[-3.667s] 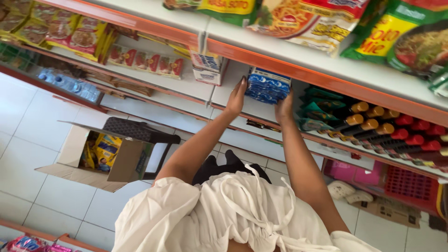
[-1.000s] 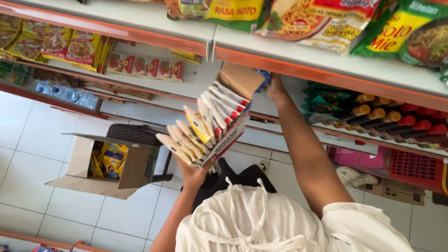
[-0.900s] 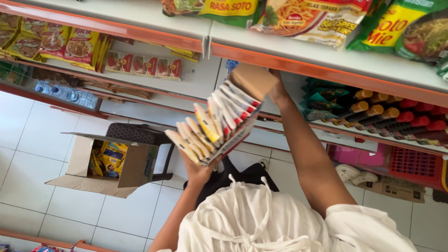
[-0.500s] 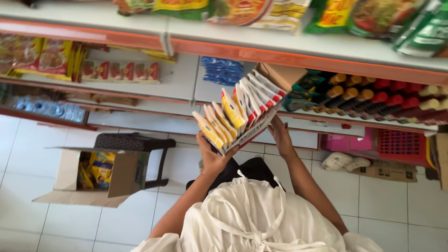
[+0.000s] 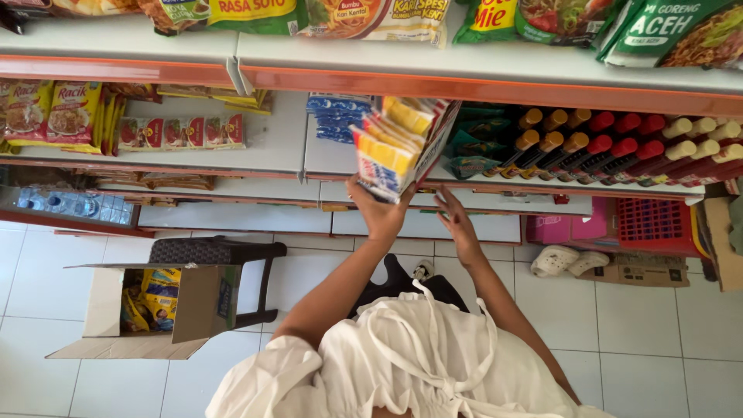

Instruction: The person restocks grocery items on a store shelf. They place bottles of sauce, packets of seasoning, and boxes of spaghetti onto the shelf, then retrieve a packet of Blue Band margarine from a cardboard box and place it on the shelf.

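My left hand (image 5: 378, 210) grips from below an open cardboard display box (image 5: 402, 145) packed with several yellow, white and red sachets. The box is tilted and held up in front of the white shelf (image 5: 271, 147). My right hand (image 5: 458, 224) sits just to the right of and below the box, fingers apart, holding nothing, close to the shelf's front edge. Blue packets (image 5: 336, 116) lie on the shelf right behind the box.
Sauce bottles (image 5: 619, 139) with red, orange and cream caps fill the shelf to the right. Noodle packs (image 5: 371, 11) line the top shelf. On the tiled floor a dark plastic stool (image 5: 220, 255) carries an open carton (image 5: 147, 310) of snack bags. A red basket (image 5: 646, 224) stands at right.
Both hands first reached to the shelf by the blue packets. The sachet box came out, and my right hand has since dropped off it, leaving it in my left hand.
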